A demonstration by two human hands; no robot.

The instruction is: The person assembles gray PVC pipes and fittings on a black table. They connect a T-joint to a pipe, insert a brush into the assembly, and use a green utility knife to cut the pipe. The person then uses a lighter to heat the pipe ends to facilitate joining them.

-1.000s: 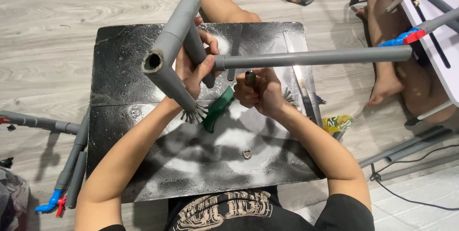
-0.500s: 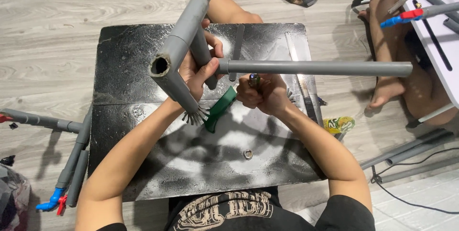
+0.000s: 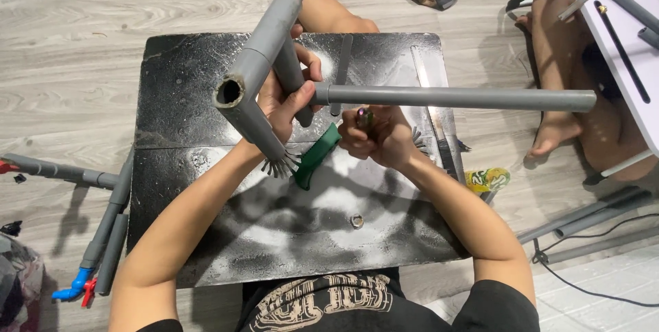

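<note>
My left hand (image 3: 288, 102) grips a grey plastic pipe assembly (image 3: 257, 74) at its joint, held above a black board (image 3: 206, 85). One open pipe end faces the camera. A long grey pipe (image 3: 453, 97) runs from the joint to the right. My right hand (image 3: 377, 136) is closed around a small object (image 3: 364, 118) with a shiny tip, held just under the long pipe near the joint. A green-handled tool (image 3: 316, 157) lies on the board below both hands, partly hidden by them.
A small metal ring (image 3: 356, 220) and a long metal strip (image 3: 432, 112) lie on the board. Grey pipes with a blue and red valve (image 3: 75, 289) rest on the floor at left. Another person's legs (image 3: 556, 64) and a white table (image 3: 618, 23) are at right, with a yellow packet (image 3: 487, 179) nearby.
The pipe assembly has shifted slightly and the long pipe's far end has dropped a little. My right hand stays under the pipe near the joint.
</note>
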